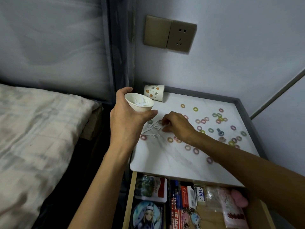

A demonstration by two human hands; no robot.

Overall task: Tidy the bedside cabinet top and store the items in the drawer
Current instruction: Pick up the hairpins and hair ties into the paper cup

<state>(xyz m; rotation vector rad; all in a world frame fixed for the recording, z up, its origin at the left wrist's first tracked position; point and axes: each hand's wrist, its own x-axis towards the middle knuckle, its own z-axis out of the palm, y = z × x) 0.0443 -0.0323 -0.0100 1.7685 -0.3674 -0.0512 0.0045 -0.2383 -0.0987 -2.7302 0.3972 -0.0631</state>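
From the head camera, the left hand [127, 113] is wrapped around a small white cup [139, 101], holding it up above the left edge of the tabletop [165, 159]. The cup has little white floss picks inside. The right hand [175, 127] is down on the tabletop with its fingertips [163, 123] pinched together on one of the white floss picks [152, 131] lying there. Many small colored rings [219, 120] are spread over the tabletop. A dotted paper cup [154, 93] lies on its side at the back. The drawer [181, 204] below is open and full of things.
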